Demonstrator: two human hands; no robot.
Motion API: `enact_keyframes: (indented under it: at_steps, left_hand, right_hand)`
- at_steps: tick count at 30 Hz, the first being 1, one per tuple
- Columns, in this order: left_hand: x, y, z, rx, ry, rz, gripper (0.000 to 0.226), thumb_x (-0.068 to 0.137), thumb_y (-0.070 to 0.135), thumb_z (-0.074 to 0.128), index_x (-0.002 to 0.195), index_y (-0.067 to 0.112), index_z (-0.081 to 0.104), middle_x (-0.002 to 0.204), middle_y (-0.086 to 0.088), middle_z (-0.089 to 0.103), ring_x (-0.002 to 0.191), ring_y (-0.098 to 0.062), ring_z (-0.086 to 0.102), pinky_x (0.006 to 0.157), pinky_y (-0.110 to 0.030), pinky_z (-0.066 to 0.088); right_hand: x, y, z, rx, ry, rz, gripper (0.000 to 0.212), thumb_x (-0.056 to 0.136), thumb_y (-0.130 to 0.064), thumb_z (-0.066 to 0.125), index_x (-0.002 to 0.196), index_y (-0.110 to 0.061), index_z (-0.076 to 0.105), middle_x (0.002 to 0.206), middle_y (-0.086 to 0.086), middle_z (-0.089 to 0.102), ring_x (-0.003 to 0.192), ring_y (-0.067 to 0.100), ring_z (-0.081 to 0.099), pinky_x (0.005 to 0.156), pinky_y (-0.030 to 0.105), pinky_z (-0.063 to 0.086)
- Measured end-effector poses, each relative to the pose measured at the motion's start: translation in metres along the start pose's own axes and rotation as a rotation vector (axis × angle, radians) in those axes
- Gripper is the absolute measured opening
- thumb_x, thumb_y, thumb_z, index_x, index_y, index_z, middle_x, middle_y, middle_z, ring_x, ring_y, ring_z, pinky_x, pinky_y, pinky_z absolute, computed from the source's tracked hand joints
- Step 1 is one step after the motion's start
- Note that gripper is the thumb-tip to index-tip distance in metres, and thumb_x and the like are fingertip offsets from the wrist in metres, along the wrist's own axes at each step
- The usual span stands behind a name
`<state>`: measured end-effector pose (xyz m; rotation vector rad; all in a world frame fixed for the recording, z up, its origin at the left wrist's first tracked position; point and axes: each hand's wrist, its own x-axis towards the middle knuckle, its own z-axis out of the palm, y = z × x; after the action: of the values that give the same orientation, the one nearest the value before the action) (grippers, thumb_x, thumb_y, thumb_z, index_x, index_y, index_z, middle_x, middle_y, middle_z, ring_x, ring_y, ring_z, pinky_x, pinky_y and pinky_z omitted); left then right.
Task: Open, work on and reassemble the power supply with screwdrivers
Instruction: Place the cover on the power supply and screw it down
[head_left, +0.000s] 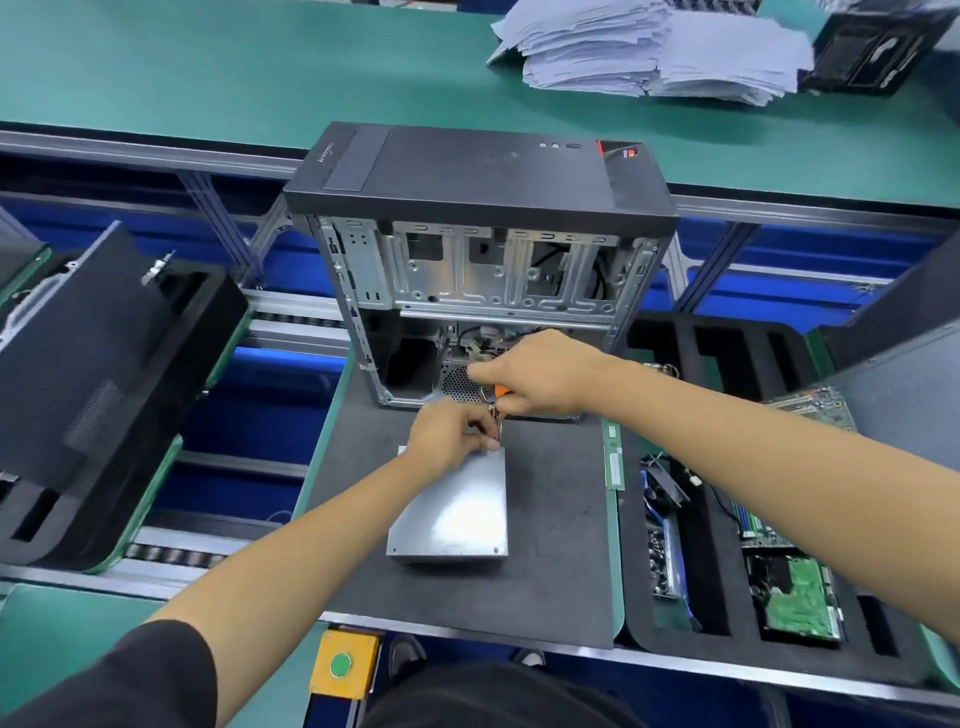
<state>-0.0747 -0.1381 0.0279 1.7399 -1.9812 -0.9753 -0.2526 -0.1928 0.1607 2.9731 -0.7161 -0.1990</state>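
Note:
A grey metal power supply (457, 512) lies flat on the dark mat (561, 545) in front of me. My right hand (535, 374) is closed around an orange-handled screwdriver (500, 410) that points down at the supply's far right corner. My left hand (451, 434) rests on that far edge, its fingertips pinched at the screwdriver's tip; whether a screw is between them is hidden. Behind the hands stands an open black computer case (483, 244) with a bare metal frame and some cables inside.
A foam tray (727, 582) on the right holds circuit boards, a drive and small parts. Black panels in foam holders (104, 374) stand on the left over the conveyor rails. Stacked papers (654, 52) lie on the far green bench. A yellow box with a green button (341, 665) sits at the near edge.

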Motion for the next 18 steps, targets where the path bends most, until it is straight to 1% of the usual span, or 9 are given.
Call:
enact_keyframes:
  at_steps: [2, 4, 6, 8, 9, 12, 15, 17, 18]
  left_hand:
    - [0.001, 0.001, 0.003, 0.035, 0.023, -0.012, 0.023, 0.073, 0.034, 0.091, 0.068, 0.041, 0.069, 0.086, 0.019, 0.070, 0.096, -0.006, 0.038, 0.086, -0.033, 0.024]
    - [0.002, -0.001, 0.004, -0.002, -0.030, -0.032, 0.031, 0.074, 0.032, 0.090, 0.062, 0.043, 0.064, 0.079, 0.022, 0.070, 0.091, 0.002, 0.045, 0.088, -0.037, 0.021]
    - [0.002, -0.001, 0.003, -0.029, -0.096, -0.033, 0.032, 0.078, 0.029, 0.088, 0.063, 0.043, 0.063, 0.070, 0.030, 0.067, 0.089, 0.006, 0.058, 0.095, -0.040, 0.027]
    - [0.002, 0.000, 0.003, -0.078, -0.144, -0.032, 0.027, 0.080, 0.021, 0.087, 0.069, 0.034, 0.067, 0.072, 0.025, 0.069, 0.094, -0.002, 0.064, 0.107, -0.049, 0.035]
    - [0.001, 0.001, 0.003, -0.087, -0.151, -0.030, 0.025, 0.080, 0.016, 0.087, 0.073, 0.030, 0.068, 0.074, 0.021, 0.070, 0.098, -0.007, 0.065, 0.108, -0.051, 0.038]
    - [0.001, 0.005, 0.002, -0.022, -0.127, -0.022, 0.024, 0.080, 0.010, 0.086, 0.077, 0.028, 0.070, 0.075, 0.021, 0.066, 0.102, -0.005, 0.061, 0.112, -0.049, 0.037]
    - [0.002, 0.015, -0.005, -0.039, -0.125, -0.072, 0.021, 0.082, 0.018, 0.085, 0.079, 0.030, 0.069, 0.084, 0.020, 0.056, 0.099, -0.010, 0.053, 0.115, -0.040, 0.032]
    - [0.004, 0.018, -0.007, -0.112, -0.125, -0.121, 0.018, 0.083, 0.015, 0.083, 0.080, 0.028, 0.071, 0.089, 0.011, 0.055, 0.093, -0.005, 0.048, 0.111, -0.034, 0.035]
    - [0.004, 0.020, -0.007, -0.132, -0.143, -0.129, 0.015, 0.083, 0.006, 0.080, 0.082, 0.021, 0.075, 0.092, 0.003, 0.060, 0.099, -0.009, 0.049, 0.110, -0.034, 0.039]
  right_hand:
    - [0.001, 0.000, 0.003, 0.003, -0.005, -0.012, 0.026, 0.089, -0.037, 0.051, 0.089, -0.026, 0.028, 0.056, -0.004, 0.036, 0.055, 0.028, 0.039, 0.050, 0.034, 0.030]
    - [0.002, 0.000, 0.004, 0.006, -0.004, -0.022, 0.029, 0.091, -0.038, 0.050, 0.088, -0.028, 0.024, 0.055, -0.004, 0.034, 0.053, 0.028, 0.037, 0.050, 0.034, 0.028]
    - [0.004, -0.001, 0.003, 0.005, -0.017, -0.036, 0.029, 0.091, -0.038, 0.050, 0.088, -0.029, 0.022, 0.056, -0.003, 0.035, 0.054, 0.029, 0.039, 0.049, 0.034, 0.027]
    - [0.006, -0.003, 0.003, -0.005, -0.031, -0.058, 0.025, 0.092, -0.038, 0.048, 0.089, -0.027, 0.025, 0.057, -0.002, 0.038, 0.056, 0.031, 0.043, 0.049, 0.034, 0.029]
    - [0.006, -0.004, 0.003, -0.007, -0.033, -0.069, 0.023, 0.091, -0.038, 0.046, 0.090, -0.026, 0.027, 0.057, -0.001, 0.039, 0.056, 0.031, 0.044, 0.049, 0.034, 0.029]
    - [0.007, -0.005, 0.003, -0.023, -0.040, -0.086, 0.020, 0.092, -0.038, 0.045, 0.090, -0.024, 0.031, 0.057, 0.000, 0.042, 0.055, 0.030, 0.044, 0.048, 0.034, 0.026]
    - [0.009, -0.007, 0.004, -0.041, -0.046, -0.082, 0.021, 0.094, -0.038, 0.046, 0.090, -0.025, 0.029, 0.058, 0.000, 0.044, 0.056, 0.030, 0.046, 0.049, 0.034, 0.028]
    - [0.012, -0.009, 0.004, -0.074, -0.064, -0.091, 0.023, 0.094, -0.037, 0.046, 0.090, -0.027, 0.026, 0.064, 0.001, 0.052, 0.058, 0.032, 0.049, 0.049, 0.034, 0.029]
    - [0.013, -0.010, 0.004, -0.094, -0.069, -0.097, 0.023, 0.094, -0.036, 0.046, 0.091, -0.027, 0.025, 0.066, 0.002, 0.054, 0.059, 0.032, 0.050, 0.049, 0.034, 0.028]
